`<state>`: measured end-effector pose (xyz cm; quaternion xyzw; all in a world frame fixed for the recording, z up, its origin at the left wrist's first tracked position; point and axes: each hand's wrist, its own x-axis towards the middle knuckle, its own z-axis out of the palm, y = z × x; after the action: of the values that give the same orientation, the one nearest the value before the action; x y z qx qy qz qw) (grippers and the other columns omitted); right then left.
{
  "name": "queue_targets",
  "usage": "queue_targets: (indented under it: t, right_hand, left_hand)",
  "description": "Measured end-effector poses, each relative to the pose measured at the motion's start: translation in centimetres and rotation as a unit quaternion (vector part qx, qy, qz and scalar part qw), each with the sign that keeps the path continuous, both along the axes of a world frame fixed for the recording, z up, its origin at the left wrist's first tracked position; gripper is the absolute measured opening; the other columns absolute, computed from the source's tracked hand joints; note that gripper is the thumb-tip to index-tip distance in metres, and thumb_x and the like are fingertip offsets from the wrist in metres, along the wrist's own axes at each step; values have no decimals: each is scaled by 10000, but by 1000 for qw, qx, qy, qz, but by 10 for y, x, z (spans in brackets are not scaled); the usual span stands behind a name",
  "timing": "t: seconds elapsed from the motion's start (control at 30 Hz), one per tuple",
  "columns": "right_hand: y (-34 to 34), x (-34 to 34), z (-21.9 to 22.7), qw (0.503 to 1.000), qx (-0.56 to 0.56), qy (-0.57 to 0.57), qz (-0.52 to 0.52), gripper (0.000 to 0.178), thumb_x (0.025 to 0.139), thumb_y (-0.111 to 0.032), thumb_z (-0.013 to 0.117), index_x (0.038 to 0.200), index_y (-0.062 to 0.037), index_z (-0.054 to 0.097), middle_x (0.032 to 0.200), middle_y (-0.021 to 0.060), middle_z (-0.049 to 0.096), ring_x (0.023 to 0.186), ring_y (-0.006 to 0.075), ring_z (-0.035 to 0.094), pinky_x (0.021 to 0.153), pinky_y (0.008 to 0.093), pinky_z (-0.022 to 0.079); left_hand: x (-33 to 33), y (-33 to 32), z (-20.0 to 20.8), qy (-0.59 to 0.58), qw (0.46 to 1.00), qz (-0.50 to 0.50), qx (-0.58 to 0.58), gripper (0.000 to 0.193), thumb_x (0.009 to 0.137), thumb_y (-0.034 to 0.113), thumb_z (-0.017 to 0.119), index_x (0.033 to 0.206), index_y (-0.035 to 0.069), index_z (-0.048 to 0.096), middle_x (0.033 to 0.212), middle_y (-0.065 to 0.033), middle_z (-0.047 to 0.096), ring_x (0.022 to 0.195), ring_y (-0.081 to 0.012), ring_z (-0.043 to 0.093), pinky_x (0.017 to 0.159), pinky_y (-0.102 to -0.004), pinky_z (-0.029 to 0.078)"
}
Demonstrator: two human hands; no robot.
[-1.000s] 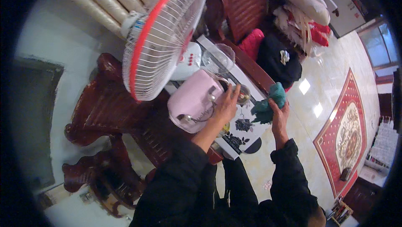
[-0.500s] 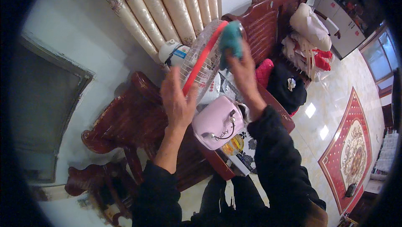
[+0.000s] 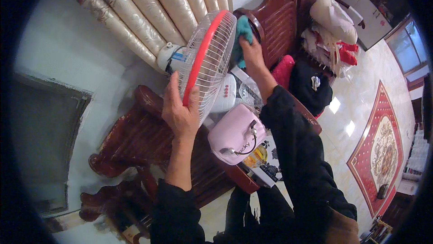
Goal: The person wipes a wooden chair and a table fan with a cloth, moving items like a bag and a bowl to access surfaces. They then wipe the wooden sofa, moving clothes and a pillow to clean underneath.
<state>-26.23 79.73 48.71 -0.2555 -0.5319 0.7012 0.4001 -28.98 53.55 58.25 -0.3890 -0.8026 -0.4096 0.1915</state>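
Both hands now at the fan (image 3: 217,41), which stands at twelve o'clock of the view, its cage nearly edge-on. A second ago the left hand (image 3: 180,109) was by the pink bag (image 3: 234,135) and the green cloth (image 3: 244,30) was out at three o'clock; work has shifted from bag to fan.

Left hand: at seven o'clock on the cage, thumb in front, fingers behind, red rim (image 3: 202,57) between them; how hard they press, cannot tell. Right hand (image 3: 253,55): at two o'clock, fingers bunched, pinching the cloth at the cage's front side.

Bag sits at five o'clock from the fan, a yellow-filled jar (image 3: 256,155) just beyond it.

Hard to make out: right fingertips, partly lost in the cloth; whether cloth meets the wires or merely overlaps them in view; the blades, behind the mesh. Bag hides part of the white box (image 3: 273,168). Dark fisheye border cuts off the bottom corners, toward five and seven o'clock
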Motion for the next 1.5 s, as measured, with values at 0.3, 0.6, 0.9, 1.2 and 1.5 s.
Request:
queue_targets:
  t: [0.3, 0.6, 0.9, 1.2, 1.5]
  right_hand:
    - [-221, 39, 13, 937, 310, 132, 97, 592, 742, 40, 641, 1319, -59, 550, 1386, 188, 503, 1342, 390, 422, 1132, 493, 300]
    - [-69, -42, 37, 924, 314, -3, -218, 461, 725, 88, 579, 1167, -38, 610, 1125, 174, 633, 1092, 332, 613, 943, 353, 461]
    - [-174, -42, -126, 896, -435, -90, 12, 429, 998, -199, 438, 1419, -123, 402, 1250, 108, 559, 1118, 269, 549, 953, 457, 448]
    - [-256, 12, 16, 996, 15, -80, -41, 430, 915, -65, 557, 1336, -82, 476, 1221, 154, 516, 1174, 295, 503, 975, 413, 429]
    - [-190, 20, -44, 889, 427, -82, 142, 526, 634, 31, 683, 1125, -151, 640, 1175, 161, 541, 1159, 404, 498, 981, 489, 458]
  left_hand:
    - [-61, 4, 15, -122, 991, 56, -22, 483, 997, 340, 536, 1359, 22, 516, 1160, -140, 640, 1019, -216, 596, 895, -344, 471]
    - [-77, -8, 12, -110, 993, 25, 28, 574, 969, 466, 547, 1345, 33, 529, 1211, -202, 641, 1096, -337, 623, 913, -413, 477]
    - [-78, 2, 9, -77, 996, 20, 35, 539, 972, 444, 556, 1312, 26, 556, 1164, -203, 658, 1045, -325, 644, 881, -398, 490]
    - [-83, 3, 18, -109, 994, 8, 10, 432, 1032, 285, 493, 1355, -1, 523, 1140, -98, 652, 986, -155, 595, 889, -288, 466]
    - [-102, 0, 16, -127, 991, 4, 34, 485, 1017, 334, 518, 1342, -26, 520, 1188, -162, 647, 1064, -214, 611, 927, -342, 470]
